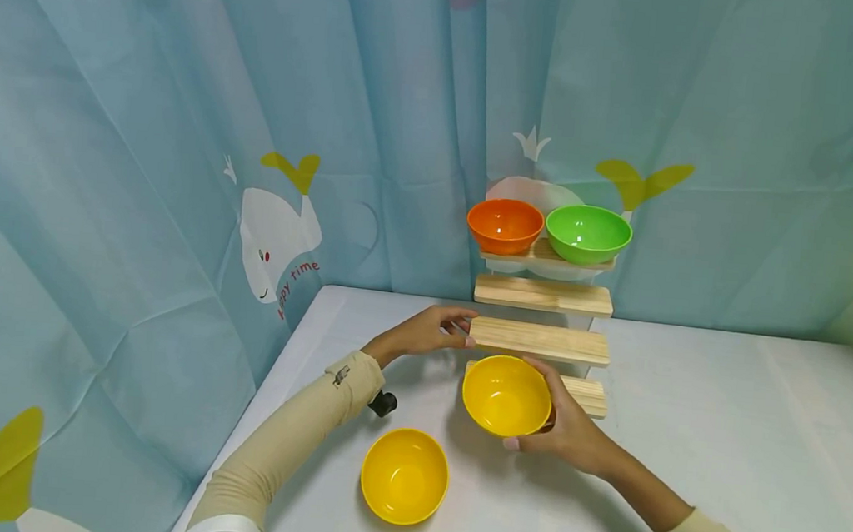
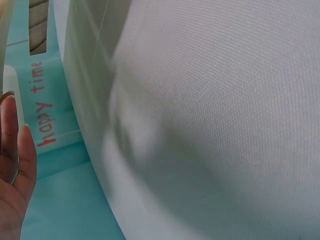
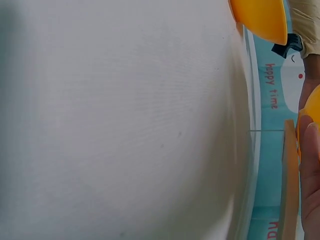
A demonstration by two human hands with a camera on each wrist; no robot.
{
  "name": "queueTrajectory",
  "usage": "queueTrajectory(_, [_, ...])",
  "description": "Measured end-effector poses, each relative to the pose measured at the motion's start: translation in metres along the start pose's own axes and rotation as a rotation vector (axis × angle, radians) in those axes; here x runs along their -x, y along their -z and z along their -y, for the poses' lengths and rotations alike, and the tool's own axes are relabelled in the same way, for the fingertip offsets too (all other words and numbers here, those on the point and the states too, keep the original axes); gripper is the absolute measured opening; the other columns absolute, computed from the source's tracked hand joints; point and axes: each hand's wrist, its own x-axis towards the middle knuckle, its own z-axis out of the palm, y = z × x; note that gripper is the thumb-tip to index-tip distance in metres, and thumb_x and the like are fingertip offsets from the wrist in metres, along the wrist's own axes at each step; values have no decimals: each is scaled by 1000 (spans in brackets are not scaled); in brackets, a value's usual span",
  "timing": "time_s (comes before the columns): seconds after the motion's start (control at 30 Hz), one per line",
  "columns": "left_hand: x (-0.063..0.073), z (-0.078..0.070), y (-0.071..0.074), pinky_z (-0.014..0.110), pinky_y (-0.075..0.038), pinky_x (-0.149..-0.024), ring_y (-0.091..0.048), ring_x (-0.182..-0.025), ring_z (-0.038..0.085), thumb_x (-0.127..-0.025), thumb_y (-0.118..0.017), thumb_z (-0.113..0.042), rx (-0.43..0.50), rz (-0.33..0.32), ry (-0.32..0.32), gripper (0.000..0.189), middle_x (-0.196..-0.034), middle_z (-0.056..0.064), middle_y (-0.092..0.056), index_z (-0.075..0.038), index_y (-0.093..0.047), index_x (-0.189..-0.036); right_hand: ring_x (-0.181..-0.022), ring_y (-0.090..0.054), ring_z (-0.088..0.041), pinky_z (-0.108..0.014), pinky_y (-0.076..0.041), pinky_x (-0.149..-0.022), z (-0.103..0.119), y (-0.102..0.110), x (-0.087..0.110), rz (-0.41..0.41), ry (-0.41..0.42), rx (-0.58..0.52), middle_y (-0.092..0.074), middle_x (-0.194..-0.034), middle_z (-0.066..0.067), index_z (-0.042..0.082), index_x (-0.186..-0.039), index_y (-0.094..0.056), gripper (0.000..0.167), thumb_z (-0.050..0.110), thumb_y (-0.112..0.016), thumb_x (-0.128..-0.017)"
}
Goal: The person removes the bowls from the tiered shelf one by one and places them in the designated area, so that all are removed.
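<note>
My right hand (image 1: 571, 432) grips a yellow bowl (image 1: 506, 396) at its right side, thumb low near the front and fingers behind the rim. The bowl is tilted toward the head camera and overlaps the lowest plank of a stepped wooden rack (image 1: 541, 340). At the rack's left side, my left hand (image 1: 429, 330) holds the end of a middle plank between thumb and fingers. A second yellow bowl (image 1: 405, 476) sits upright on the white table, in front of the left hand. In the right wrist view the held bowl (image 3: 313, 107) shows only partly at the edge.
On the rack's top plank stand an orange bowl (image 1: 505, 226) and a green bowl (image 1: 589, 234), side by side. A blue printed curtain (image 1: 407, 131) hangs right behind the rack and along the left. White cloth (image 1: 722, 423) covers the table.
</note>
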Motion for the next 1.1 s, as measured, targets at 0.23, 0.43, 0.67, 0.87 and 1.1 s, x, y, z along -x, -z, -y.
queueTrajectory(0.23, [1,-1,0,29,-52,-98,-62,-114,21,-97,-69,-25,11,6,-2,56,-132,11,-63,-10,-51,-148,-112,-57,-29,-34,-61,-80,-4,2,7,-4,-31,16,-40,-143,-22,17,-156,-20,103,12,-86,-77])
queueTrajectory(0.43, [1,-1,0,29,-51,-99,-62,-115,20,-97,-68,-25,21,15,4,56,-134,11,-61,-11,-50,-149,-108,-59,-16,-33,-62,-78,-6,4,13,11,-28,37,-39,-143,-26,16,-155,-22,99,13,-84,-78])
queueTrajectory(0.67, [1,-2,1,29,-51,-99,-62,-114,21,-97,-69,-24,17,9,4,57,-133,12,-62,-10,-50,-149,-111,-56,-18,-34,-61,-78,-5,7,18,28,-17,46,-36,-145,-25,16,-156,-21,101,10,-84,-77])
queueTrajectory(0.87, [2,-2,0,29,-51,-99,-62,-113,21,-97,-69,-24,21,11,8,57,-133,11,-62,-10,-50,-149,-112,-56,-13,-34,-61,-79,-4,7,23,66,-6,24,-36,-145,-26,15,-155,-22,100,9,-84,-76])
queueTrajectory(1.1, [3,-4,1,30,-52,-98,-63,-112,22,-98,-68,-24,39,17,17,56,-133,12,-61,-10,-49,-149,-113,-57,-16,-33,-61,-81,-6,6,28,100,-6,9,-38,-144,-28,13,-155,-23,101,7,-85,-75])
